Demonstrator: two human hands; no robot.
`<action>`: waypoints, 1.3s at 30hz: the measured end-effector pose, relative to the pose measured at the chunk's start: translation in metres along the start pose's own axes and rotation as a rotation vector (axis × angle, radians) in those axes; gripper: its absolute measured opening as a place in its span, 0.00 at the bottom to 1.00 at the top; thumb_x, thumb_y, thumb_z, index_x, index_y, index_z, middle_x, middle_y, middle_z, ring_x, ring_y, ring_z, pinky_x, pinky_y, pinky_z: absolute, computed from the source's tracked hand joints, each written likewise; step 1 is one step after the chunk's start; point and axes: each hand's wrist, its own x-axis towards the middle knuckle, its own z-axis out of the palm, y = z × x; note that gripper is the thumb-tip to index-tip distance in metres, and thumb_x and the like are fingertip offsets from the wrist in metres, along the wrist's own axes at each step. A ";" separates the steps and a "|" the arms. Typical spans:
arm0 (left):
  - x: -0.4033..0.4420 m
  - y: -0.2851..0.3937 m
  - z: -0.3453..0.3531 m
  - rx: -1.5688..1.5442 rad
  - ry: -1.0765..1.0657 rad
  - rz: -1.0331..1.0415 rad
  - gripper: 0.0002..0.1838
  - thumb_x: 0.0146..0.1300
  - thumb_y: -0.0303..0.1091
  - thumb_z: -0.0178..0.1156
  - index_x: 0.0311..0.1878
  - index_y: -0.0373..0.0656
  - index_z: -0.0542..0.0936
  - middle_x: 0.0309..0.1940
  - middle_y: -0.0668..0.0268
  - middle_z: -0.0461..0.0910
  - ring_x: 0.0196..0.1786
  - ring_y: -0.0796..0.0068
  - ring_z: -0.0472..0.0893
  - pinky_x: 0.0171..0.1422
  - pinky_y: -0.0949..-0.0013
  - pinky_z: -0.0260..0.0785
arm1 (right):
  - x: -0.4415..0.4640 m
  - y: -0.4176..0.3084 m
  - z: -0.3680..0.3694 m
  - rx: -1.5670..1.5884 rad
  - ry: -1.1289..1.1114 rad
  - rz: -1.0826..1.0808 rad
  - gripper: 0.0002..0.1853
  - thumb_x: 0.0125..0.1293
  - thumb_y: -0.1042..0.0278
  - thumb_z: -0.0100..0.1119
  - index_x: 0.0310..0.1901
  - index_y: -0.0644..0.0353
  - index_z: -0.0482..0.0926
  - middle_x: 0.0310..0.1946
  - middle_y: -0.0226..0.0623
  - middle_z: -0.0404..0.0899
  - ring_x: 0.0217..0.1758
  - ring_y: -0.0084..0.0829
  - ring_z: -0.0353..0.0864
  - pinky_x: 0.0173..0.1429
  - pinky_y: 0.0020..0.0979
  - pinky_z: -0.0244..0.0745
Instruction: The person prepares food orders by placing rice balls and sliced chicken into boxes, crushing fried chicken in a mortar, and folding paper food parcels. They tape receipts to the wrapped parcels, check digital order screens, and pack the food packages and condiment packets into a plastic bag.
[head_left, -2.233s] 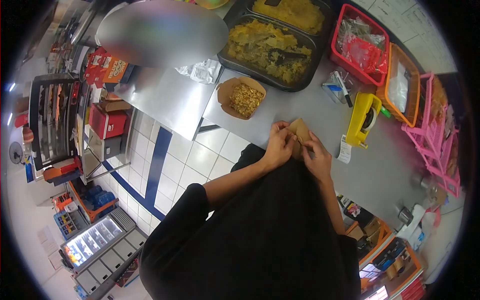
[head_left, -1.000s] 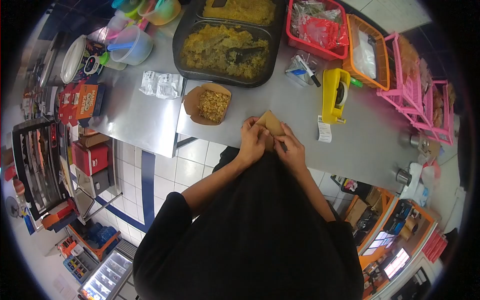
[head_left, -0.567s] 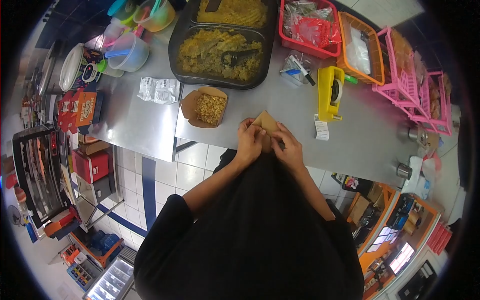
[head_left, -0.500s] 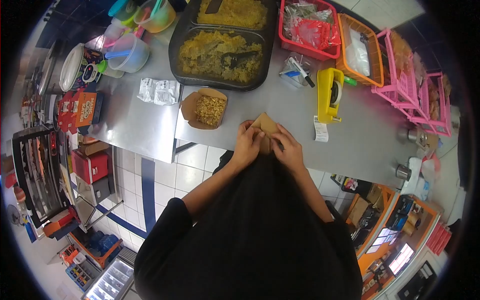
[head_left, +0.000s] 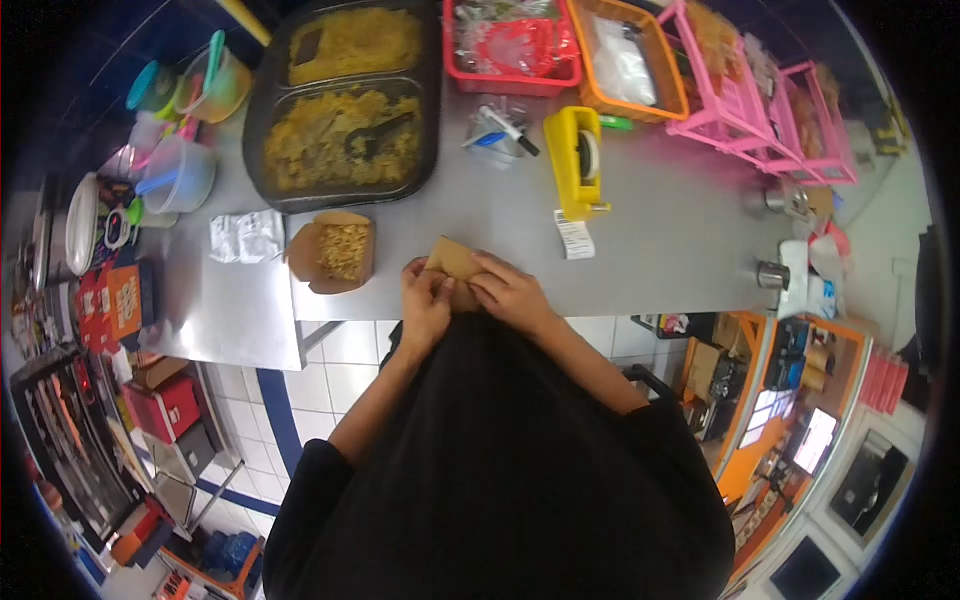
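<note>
Both hands pinch a small folded brown cardboard piece (head_left: 455, 260) at the front edge of the steel table. My left hand (head_left: 427, 305) grips its left side, fingers bent, and my right hand (head_left: 508, 293) has its thumb and fingers closed on the right side. To the left of them stands an open brown box (head_left: 303, 255) with chopped golden food (head_left: 343, 250) in it. Behind the box lies a black two-part tray (head_left: 342, 201) of yellow food with a dark utensil. A yellow tape dispenser (head_left: 567, 165) stands to the right, a printed label (head_left: 574, 235) by its front end.
Silver packets (head_left: 247, 237) and plastic tubs (head_left: 182, 172) are on the left. At the back are a red basket (head_left: 515, 84), an orange basket (head_left: 634, 106) and pink racks (head_left: 735, 130). A clear holder with markers (head_left: 500, 135) stands before the red basket. A metal cup (head_left: 773, 275) is at the right.
The view has turned, so the tabletop items appear shifted left and the right side shows more. Both hands still hold the cardboard piece; the right hand lies flatter across its right side.
</note>
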 end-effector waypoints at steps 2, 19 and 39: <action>0.002 0.001 0.002 0.027 -0.020 0.019 0.07 0.63 0.27 0.67 0.40 0.33 0.81 0.60 0.45 0.72 0.63 0.46 0.72 0.66 0.54 0.69 | 0.000 -0.002 0.001 -0.007 -0.006 -0.006 0.09 0.59 0.73 0.71 0.41 0.59 0.84 0.59 0.40 0.82 0.59 0.41 0.85 0.58 0.37 0.85; -0.008 -0.016 -0.042 -0.140 0.013 -0.164 0.32 0.78 0.43 0.54 0.76 0.31 0.62 0.75 0.40 0.62 0.71 0.44 0.71 0.72 0.54 0.67 | 0.009 -0.049 -0.019 -0.056 -0.306 0.427 0.50 0.41 0.57 0.80 0.67 0.59 0.64 0.67 0.57 0.65 0.71 0.58 0.65 0.74 0.52 0.65; -0.006 0.160 0.079 0.015 -0.511 -0.530 0.38 0.71 0.69 0.51 0.53 0.37 0.85 0.45 0.54 0.87 0.52 0.60 0.85 0.54 0.63 0.75 | -0.051 0.140 -0.212 0.249 -0.414 0.258 0.53 0.40 0.70 0.80 0.68 0.58 0.57 0.68 0.53 0.63 0.71 0.53 0.69 0.73 0.42 0.69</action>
